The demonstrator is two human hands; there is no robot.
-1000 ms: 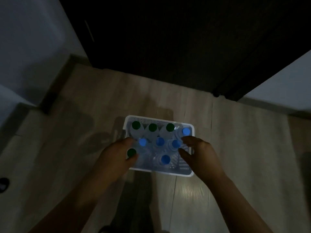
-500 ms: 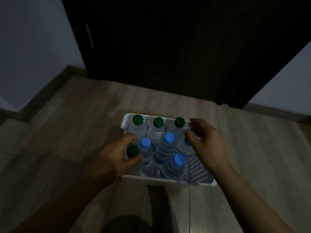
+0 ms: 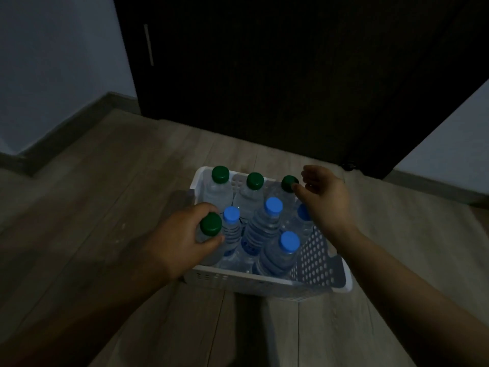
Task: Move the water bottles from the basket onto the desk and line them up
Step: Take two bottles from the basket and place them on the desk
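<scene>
the left hand [image 3: 182,234] grips the near green-capped bottle [image 3: 211,225] at its neck; lifting it straight up should spare its neighbours. the right hand [image 3: 324,200] hovers loosely curled, holding nothing, beside a far green cap [image 3: 289,183]. clear ribbed water bottles [image 3: 263,229] fill a white perforated plastic basket [image 3: 264,283] on wood-grain floor [image 3: 105,207].

The floor [image 3: 92,221] is of grey wood-look planks. On it stands one white perforated basket [image 3: 317,263] — a little toward 5 o'clock from the middle.
</scene>
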